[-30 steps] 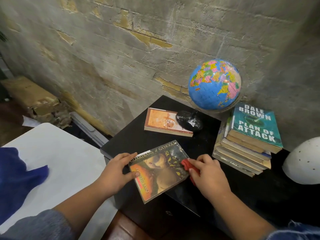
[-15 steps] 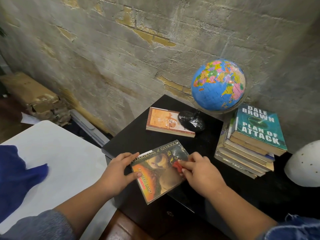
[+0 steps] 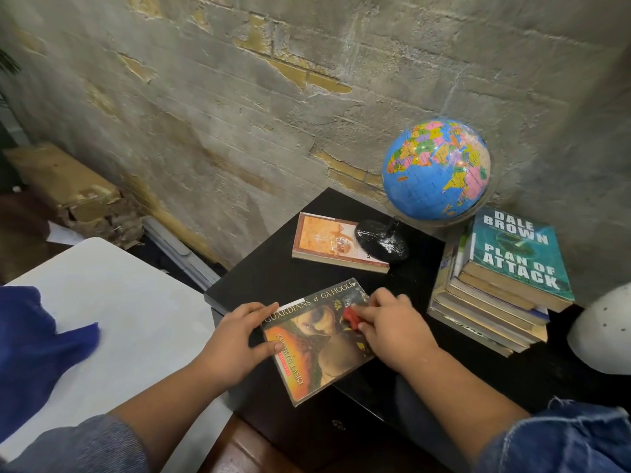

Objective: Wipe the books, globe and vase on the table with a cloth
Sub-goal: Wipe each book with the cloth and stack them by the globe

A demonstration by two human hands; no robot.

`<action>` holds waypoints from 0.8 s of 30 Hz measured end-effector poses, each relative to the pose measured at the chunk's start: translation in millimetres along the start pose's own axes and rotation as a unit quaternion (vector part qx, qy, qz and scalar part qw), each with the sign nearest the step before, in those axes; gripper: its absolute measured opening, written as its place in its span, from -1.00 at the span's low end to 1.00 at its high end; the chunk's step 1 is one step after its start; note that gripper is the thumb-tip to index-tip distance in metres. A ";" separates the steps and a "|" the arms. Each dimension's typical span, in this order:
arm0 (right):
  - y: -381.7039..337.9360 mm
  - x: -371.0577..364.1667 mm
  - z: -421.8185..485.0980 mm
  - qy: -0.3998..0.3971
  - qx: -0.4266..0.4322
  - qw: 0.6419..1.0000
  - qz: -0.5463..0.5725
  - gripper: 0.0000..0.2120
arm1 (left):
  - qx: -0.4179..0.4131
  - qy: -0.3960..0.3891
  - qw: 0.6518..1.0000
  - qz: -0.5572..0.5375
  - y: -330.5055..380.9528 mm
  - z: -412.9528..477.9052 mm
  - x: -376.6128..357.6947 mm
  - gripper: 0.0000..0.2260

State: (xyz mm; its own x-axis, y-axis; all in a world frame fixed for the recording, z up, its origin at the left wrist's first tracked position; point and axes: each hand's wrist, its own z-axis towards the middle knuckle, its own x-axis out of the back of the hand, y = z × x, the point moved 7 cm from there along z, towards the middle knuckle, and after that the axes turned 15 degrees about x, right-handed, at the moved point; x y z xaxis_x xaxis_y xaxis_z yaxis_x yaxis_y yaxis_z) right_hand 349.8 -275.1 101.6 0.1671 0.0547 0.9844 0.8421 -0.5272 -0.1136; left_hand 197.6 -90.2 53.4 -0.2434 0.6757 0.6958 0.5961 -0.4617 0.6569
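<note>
1. The right hand [image 3: 392, 331], its grip closed round a small red cloth [image 3: 351, 317], has slid from the 3 o'clock edge of the dark illustrated paperback [image 3: 321, 349] onto its cover, so wiping this book is under way.
2. The left hand [image 3: 235, 339] stays flat, fingers straight, pinning the book's 9 o'clock edge near the 7 o'clock corner of the black tabletop [image 3: 273, 274].
3. Probably still unwiped: the orange paperback [image 3: 333, 240] at 12 o'clock, the blue plastic globe [image 3: 435, 169] at 1, and the stack of worn books [image 3: 505, 278] at 3.
4. A white domed thing [image 3: 604, 332] at 4 o'clock may be the vase. Nothing blocks the cloth.

Left sleeve [image 3: 85, 445] grey-blue, heathered; right sleeve [image 3: 563, 438] frayed blue denim.
</note>
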 end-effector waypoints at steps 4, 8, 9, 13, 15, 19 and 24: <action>12.2 0.7 1.1 0.005 -0.012 0.999 0.035 -0.65 | -0.002 0.000 1.000 -0.001 -0.1 0.9 -0.3 -0.41; 11.1 3.8 7.4 0.026 -0.029 0.999 0.001 -0.63 | 0.000 0.000 1.000 0.000 -1.0 1.6 -0.4 -0.42; 4.8 0.2 8.3 0.013 -0.002 1.000 0.008 -0.63 | 0.001 -0.001 1.000 -0.001 -1.6 2.0 -0.5 -0.42; 19.1 1.6 7.7 0.009 -0.012 0.999 0.044 -0.65 | 0.002 -0.002 1.000 -0.002 -2.4 2.2 -1.1 -0.42; 27.2 7.0 11.5 0.032 -0.059 0.998 0.021 -0.66 | 0.003 0.000 1.000 -0.002 -2.5 2.5 -0.8 -0.42; -3.2 -1.1 20.9 0.004 0.020 1.000 0.010 -0.62 | 0.005 -0.003 1.000 0.001 -2.9 2.8 -1.4 -0.43; 21.3 4.8 24.3 0.032 -0.058 0.997 0.035 -0.64 | -0.001 0.001 1.000 0.002 -1.9 2.7 -1.7 -0.43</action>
State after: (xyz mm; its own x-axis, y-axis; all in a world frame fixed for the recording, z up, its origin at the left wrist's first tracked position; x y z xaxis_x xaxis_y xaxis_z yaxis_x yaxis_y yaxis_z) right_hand 381.0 -265.5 100.7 0.1864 -0.0377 0.9817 0.7641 -0.6226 -0.1690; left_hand 199.0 -88.9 50.2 -0.2420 0.6734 0.6986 0.5959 -0.4651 0.6547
